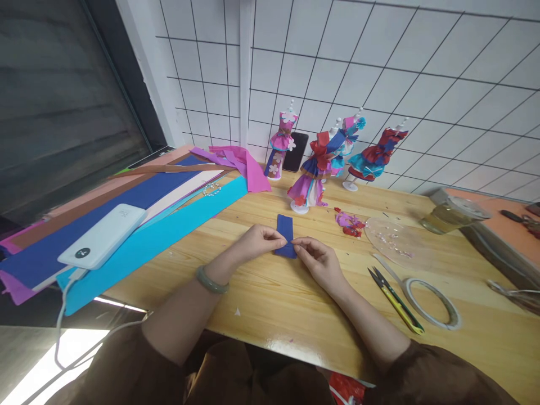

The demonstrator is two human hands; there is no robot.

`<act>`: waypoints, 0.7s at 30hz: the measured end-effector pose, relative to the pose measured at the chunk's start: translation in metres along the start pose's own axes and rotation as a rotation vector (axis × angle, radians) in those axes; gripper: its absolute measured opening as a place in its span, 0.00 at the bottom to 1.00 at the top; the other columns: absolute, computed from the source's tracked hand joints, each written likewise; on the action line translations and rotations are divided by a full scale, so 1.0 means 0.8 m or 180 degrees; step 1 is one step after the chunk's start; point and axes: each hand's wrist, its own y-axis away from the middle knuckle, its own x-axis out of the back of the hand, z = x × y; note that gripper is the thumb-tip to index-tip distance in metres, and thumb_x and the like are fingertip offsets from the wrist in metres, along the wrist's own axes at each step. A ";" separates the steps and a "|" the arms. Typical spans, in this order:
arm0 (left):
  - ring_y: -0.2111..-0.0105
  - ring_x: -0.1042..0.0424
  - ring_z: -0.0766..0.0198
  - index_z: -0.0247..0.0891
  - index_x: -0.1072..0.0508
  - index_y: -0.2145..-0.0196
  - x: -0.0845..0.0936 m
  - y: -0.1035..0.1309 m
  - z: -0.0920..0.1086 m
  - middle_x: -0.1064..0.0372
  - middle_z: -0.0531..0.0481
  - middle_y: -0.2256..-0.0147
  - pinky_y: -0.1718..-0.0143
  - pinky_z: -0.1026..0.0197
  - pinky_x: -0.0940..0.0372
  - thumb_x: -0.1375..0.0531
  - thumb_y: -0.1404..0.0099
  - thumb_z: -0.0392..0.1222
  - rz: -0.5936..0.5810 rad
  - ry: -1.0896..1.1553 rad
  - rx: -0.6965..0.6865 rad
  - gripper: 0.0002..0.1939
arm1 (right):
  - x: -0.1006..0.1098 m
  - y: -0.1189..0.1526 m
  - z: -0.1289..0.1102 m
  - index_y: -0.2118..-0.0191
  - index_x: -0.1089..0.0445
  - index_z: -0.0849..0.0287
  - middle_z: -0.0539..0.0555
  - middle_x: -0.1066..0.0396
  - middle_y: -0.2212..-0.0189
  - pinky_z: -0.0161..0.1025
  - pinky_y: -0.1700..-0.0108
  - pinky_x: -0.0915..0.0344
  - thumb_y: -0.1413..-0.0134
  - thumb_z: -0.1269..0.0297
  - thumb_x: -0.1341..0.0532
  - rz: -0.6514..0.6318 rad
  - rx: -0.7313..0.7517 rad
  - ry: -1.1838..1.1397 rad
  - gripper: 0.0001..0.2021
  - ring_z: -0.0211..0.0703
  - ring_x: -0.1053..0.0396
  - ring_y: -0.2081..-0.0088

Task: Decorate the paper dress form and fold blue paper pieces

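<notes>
A small dark blue strip of crepe paper (285,226) lies upright on the wooden table, between my two hands. My left hand (262,242) pinches its left edge near the lower part, thumb against fingers. From the other side, my right hand (317,257) pinches the right edge at about the same height. The strip looks slightly gathered where the fingertips meet it. Just beyond the strip stands a mini dress form (307,185) in a red, blue and purple paper dress.
Crepe paper sheets (202,212) with a white power bank (103,236) cover the left side. More dressed forms (377,154) stand by the tiled wall. Yellow thread snips (396,301), a tape roll (434,304), a bead dish (390,242) and a cup (449,216) are at right.
</notes>
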 end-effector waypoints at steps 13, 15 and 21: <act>0.76 0.37 0.72 0.33 0.29 0.66 -0.001 -0.002 -0.002 0.34 0.51 0.75 0.73 0.68 0.42 0.43 0.47 0.41 -0.0080 0.0420 0.0022 0.11 | -0.002 -0.001 0.000 0.65 0.29 0.61 0.52 0.35 0.75 0.33 0.74 0.42 0.54 0.62 0.41 0.0041 0.0133 0.0206 0.10 0.34 0.42 0.77; 0.76 0.37 0.72 0.33 0.29 0.66 0.000 -0.002 -0.001 0.34 0.51 0.74 0.73 0.67 0.42 0.43 0.46 0.40 -0.0095 0.0425 0.0029 0.11 | -0.002 -0.001 0.001 0.65 0.29 0.61 0.52 0.35 0.76 0.33 0.74 0.42 0.55 0.62 0.40 0.0081 0.0115 0.0215 0.10 0.34 0.42 0.77; 0.76 0.37 0.72 0.32 0.27 0.67 0.001 -0.002 0.000 0.32 0.50 0.73 0.72 0.68 0.42 0.44 0.46 0.38 -0.0092 0.0296 0.0031 0.10 | -0.001 -0.003 0.003 0.66 0.28 0.61 0.51 0.35 0.76 0.33 0.75 0.42 0.55 0.62 0.39 0.0173 0.0142 0.0221 0.10 0.34 0.42 0.77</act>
